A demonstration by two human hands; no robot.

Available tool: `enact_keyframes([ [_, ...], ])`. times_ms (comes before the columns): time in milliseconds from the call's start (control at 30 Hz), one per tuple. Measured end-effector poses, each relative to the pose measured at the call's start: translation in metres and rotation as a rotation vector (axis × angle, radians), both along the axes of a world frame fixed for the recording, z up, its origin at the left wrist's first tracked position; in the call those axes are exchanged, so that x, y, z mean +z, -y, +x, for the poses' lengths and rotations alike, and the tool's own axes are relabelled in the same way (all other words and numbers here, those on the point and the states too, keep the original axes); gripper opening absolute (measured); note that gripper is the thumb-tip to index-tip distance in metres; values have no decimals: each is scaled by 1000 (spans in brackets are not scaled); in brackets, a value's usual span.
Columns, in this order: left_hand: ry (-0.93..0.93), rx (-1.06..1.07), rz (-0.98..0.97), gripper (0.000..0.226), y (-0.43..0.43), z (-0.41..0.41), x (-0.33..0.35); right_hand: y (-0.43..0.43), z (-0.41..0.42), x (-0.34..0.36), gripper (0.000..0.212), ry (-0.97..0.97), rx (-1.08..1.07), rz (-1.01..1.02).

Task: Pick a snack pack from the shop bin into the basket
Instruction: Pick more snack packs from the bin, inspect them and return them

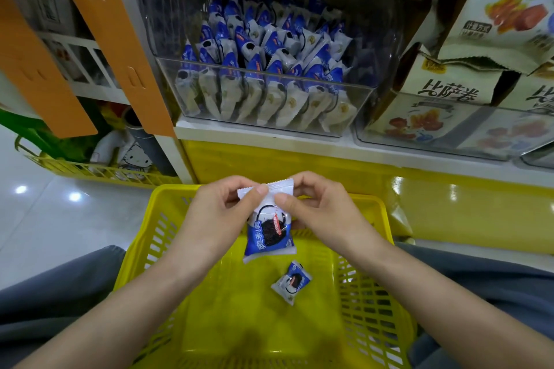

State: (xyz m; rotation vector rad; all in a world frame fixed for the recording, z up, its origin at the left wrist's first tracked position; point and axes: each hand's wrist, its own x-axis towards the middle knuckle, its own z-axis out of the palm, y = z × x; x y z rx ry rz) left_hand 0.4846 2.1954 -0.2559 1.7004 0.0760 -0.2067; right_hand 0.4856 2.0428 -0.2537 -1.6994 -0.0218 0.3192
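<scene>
A blue-and-white snack pack (269, 234) hangs upright over the yellow basket (371, 252). My left hand (223, 210) and my right hand (314, 207) both pinch its crimped top edge, thumbs in front. A second, smaller-looking pack (291, 282) of the same kind lies on the basket floor, right of centre. The clear shop bin (269, 96) sits on the shelf above, packed with several rows of the same packs.
A white shelf edge over a yellow base (329, 171) fronts the basket. A second clear bin with printed cartons (449, 117) stands to the right. Orange panels (120, 48) hang at the left, with another yellow basket (99, 172) on the floor beneath.
</scene>
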Motion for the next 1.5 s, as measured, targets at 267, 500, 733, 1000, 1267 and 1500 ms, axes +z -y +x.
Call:
enact_keyframes([
  [267,12,-58,45,20,-2,3,5,1,-2,3,11,374,53,-380],
  [500,80,51,94,6,0,8,5,3,0,8,8,541,-144,-521],
  [733,-355,65,-213,46,6,15,9,3,-5,10,6,683,-40,-550],
  [1000,-130,78,-187,17,1,9,3,-5,-7,11,9,412,-50,-294],
  [1267,-153,-123,-226,24,7,5,7,0,4,18,29,-284,-54,439],
  [1500,318,-55,255,39,10,-4,2,-1,3,20,30,-176,-40,348],
])
